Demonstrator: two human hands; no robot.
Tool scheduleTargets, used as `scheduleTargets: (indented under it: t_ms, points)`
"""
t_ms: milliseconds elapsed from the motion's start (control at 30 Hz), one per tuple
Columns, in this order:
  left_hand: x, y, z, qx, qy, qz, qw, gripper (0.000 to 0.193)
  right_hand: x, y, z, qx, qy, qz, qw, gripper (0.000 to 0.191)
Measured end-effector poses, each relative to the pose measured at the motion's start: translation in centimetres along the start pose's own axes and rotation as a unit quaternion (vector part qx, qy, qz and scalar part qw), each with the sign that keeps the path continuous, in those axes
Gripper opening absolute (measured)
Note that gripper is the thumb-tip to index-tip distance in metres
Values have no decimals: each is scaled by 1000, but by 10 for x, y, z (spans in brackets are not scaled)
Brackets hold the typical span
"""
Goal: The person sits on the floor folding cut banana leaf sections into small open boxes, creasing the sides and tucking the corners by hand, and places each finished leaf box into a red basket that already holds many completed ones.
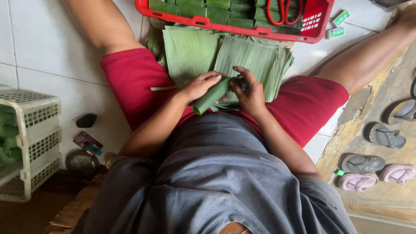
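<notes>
- Both hands close on a rolled banana-leaf parcel (213,96) held over the lap: the left hand (200,86) wraps its fingers over the upper side of the roll, and the right hand (248,92) pinches the far end, where a small dark object (242,82) — too small to tell what — sits between its fingers.
- Parcel position: it lies slanted between the two hands, its open lower end pointing toward the person's belly, just above the red shorts (134,82) and in front of the stack of flat leaf sheets (225,54).
- Handling, as I judge it: the roll looks light and pliable, smooth and a little slippery on its green face. Leaf like this likely splits along its ribs, so a broad wrap round the middle seems safer than a hard pinch, with a fingertip hold only at the folded end.
- Around it: the leaf stack lies spread on the white tiled floor (56,47) between the knees, touching a red plastic tray (203,21) that holds finished green parcels and red-handled scissors (284,11).
- Off to the left stands a white slotted crate (32,138); sandals (381,135) lie well apart on the right.
</notes>
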State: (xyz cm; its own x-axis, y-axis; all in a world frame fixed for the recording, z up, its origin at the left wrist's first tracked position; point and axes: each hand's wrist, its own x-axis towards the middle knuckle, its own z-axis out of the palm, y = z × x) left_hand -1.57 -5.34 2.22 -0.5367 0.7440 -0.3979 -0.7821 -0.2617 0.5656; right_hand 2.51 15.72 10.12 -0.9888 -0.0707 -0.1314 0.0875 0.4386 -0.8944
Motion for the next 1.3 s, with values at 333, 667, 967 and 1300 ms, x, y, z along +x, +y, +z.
scheduleTargets:
  t_ms: [333,667,967,1300]
  points:
    - [-63,55,-60,275,271,102,917,45,75,40,43,-230,25,-81,970,36]
    - [-82,57,20,505,327,206,772,35,62,-20,17,-148,-83,-88,982,65]
    - [-60,18,79,575,86,296,758,25,-17,-23,-6,-32,-188,-151,970,67]
    - [-47,53,66,85,117,304,942,24,-31,-31,-46,423,-43,50,904,84]
